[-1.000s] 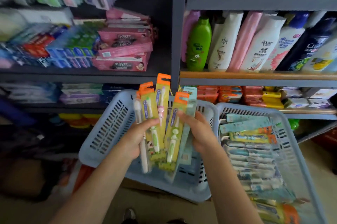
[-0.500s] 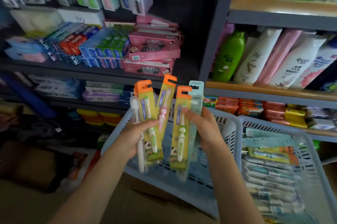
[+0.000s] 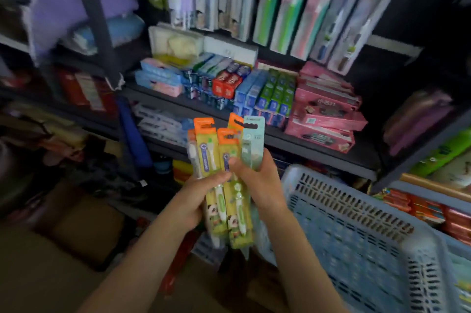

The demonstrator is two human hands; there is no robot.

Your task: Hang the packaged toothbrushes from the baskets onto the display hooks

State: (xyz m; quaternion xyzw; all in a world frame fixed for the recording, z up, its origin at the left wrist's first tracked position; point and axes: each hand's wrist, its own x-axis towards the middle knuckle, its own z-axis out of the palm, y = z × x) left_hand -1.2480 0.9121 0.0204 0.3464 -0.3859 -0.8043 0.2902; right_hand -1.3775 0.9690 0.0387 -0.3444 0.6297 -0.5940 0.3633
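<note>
I hold a fan of packaged toothbrushes upright in front of the shelves. My left hand [image 3: 194, 200] grips the yellow packs with orange tops [image 3: 204, 157]. Beside it, my right hand [image 3: 257, 182] pinches another yellow pack [image 3: 230, 149] together with a pale teal pack [image 3: 251, 139]. The two hands touch at the thumbs. Rows of long packaged toothbrushes [image 3: 288, 4] hang above on the display; their hooks are blurred. The pale blue slotted basket [image 3: 356, 231] sits at the lower right, apart from my hands.
Toothpaste boxes [image 3: 229, 83] and pink boxes [image 3: 323, 111] fill the dark shelf behind the packs. A dark upright post [image 3: 99, 19] stands at the left. Cardboard boxes [image 3: 76, 231] lie on the floor at the lower left. Orange packets [image 3: 420, 208] lie behind the basket.
The view has swung up and to the left, so the hanging toothbrush rows now show and the baskets slid to the lower right. My two hands have brought their packs closer together.
</note>
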